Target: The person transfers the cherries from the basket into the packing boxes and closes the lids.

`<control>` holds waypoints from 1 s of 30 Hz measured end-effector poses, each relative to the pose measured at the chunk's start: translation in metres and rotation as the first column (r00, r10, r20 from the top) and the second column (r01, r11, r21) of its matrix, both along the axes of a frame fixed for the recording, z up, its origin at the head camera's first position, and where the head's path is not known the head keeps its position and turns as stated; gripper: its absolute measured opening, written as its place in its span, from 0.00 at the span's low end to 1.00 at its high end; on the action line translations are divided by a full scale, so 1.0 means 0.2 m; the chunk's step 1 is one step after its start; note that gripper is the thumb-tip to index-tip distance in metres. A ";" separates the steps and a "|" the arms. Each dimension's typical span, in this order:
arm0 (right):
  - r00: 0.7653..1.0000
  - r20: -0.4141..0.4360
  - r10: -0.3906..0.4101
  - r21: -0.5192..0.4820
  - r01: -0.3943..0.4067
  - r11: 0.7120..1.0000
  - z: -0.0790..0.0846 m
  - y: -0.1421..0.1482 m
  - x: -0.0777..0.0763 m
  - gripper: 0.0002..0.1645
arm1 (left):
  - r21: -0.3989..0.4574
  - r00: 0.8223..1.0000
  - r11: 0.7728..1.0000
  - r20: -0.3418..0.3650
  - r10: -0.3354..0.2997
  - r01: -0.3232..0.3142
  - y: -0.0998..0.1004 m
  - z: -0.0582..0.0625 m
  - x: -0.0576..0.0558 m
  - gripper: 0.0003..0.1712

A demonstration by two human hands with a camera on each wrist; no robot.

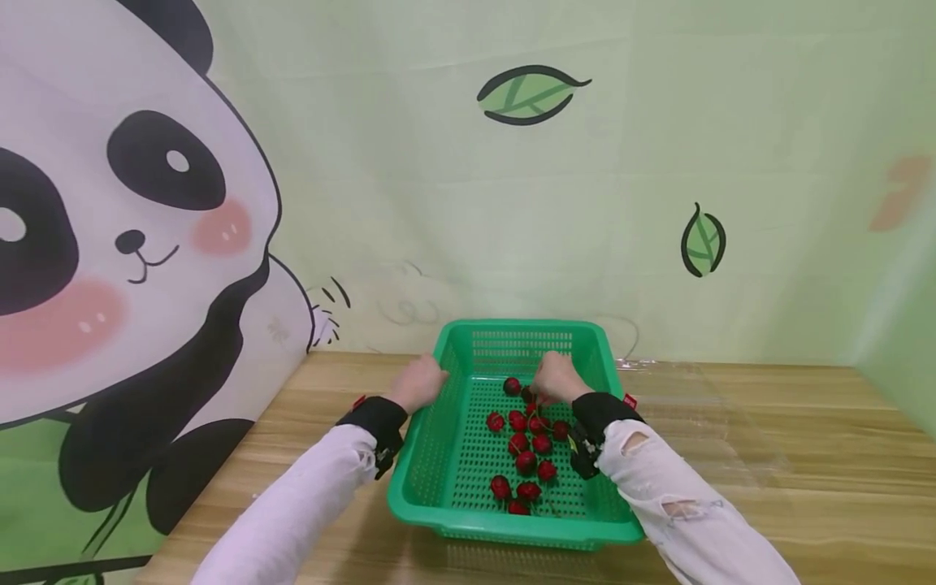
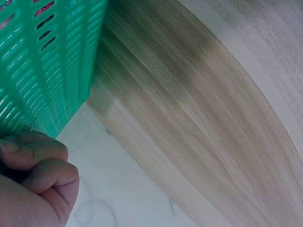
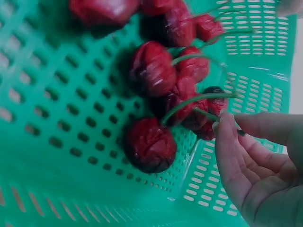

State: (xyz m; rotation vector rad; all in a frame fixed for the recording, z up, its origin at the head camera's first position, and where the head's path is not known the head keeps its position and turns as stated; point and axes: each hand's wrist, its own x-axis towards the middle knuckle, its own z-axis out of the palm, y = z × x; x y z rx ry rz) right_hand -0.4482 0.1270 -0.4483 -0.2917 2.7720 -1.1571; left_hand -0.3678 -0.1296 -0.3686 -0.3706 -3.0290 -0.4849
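A green plastic basket point(image 1: 431, 515) with slotted walls holds several dark red cherries point(image 1: 526, 463) with green stems. At the basket's left rim, my left hand point(image 1: 419, 382) grips with curled fingers; in the left wrist view, the perforated wall point(image 2: 45, 71) rises beside that hand point(image 2: 40, 177). Over the far right part of the basket, my right hand point(image 1: 559, 380) reaches down among the fruit. Its thumb and forefinger pinch a green stem point(image 3: 206, 114) in the right wrist view. Which cherry that stem belongs to is partly hidden by overlapping fruit.
Under the basket is a wood-grain table point(image 1: 819, 455). Clear plastic sheeting point(image 1: 680, 406) lies to the right of the basket. A pale green cloth backdrop point(image 1: 409, 162) with leaves and a panda point(image 1: 168, 244) stands behind and at the left.
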 end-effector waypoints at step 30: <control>0.992 -0.008 -0.124 0.062 0.125 0.990 0.39 -0.14 0.40 0.20 | -0.011 0.999 0.999 0.023 0.047 -0.047 0.01 0.01 0.00 0.21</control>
